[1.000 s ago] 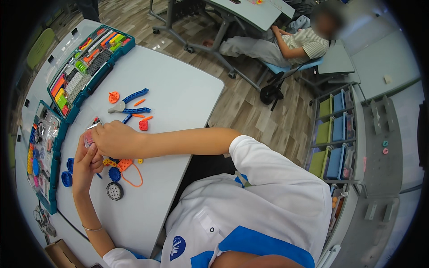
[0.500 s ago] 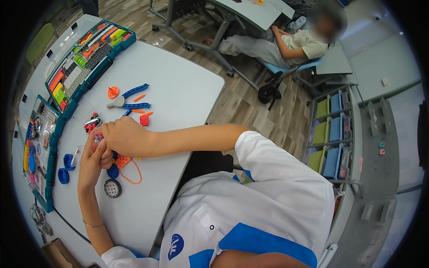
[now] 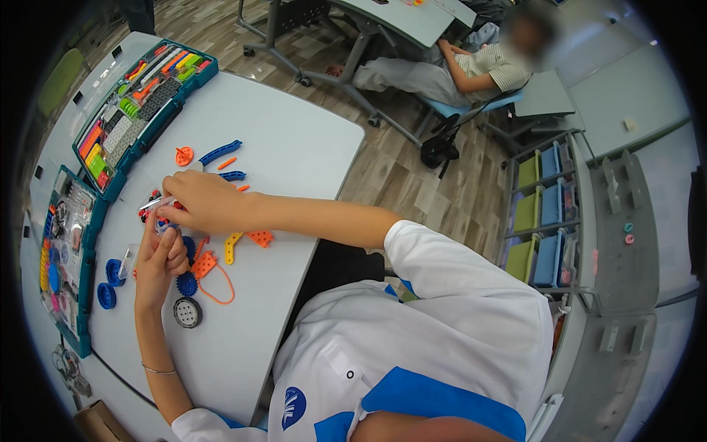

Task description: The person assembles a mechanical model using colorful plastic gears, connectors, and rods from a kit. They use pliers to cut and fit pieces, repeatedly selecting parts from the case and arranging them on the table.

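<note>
Your right hand (image 3: 213, 199) has moved farther across the desk (image 3: 287, 140) since the frame half a second ago, uncovering a yellow angled piece (image 3: 230, 250) and a perforated orange piece (image 3: 259, 238) and now hiding the head of the blue-handled pliers (image 3: 221, 152). Your left hand (image 3: 163, 254) is in nearly the same spot.

A small clear packet (image 3: 168, 227) with coloured bits is between your two hands, over the left part of the desk. Your left fingers are curled in, the thumb and forefinger closed on the packet. Your right fingers are bent at its upper edge, thumb close to forefinger; you partly cover their tips, so I cannot tell how firmly they grip.

Just beyond your left fingertips are red and black parts (image 3: 148, 209). Near that hand lie a blue gear (image 3: 187, 284), an orange plate (image 3: 205, 264) beside a loop of orange cord (image 3: 233, 287), and a grey wheel (image 3: 188, 312). Left of your left hand sit two blue rings (image 3: 107, 296). Farther left, two open teal cases (image 3: 210, 72) hold sorted pieces. Well apart, another person (image 3: 471, 77) sits by a second table (image 3: 412, 22).
</note>
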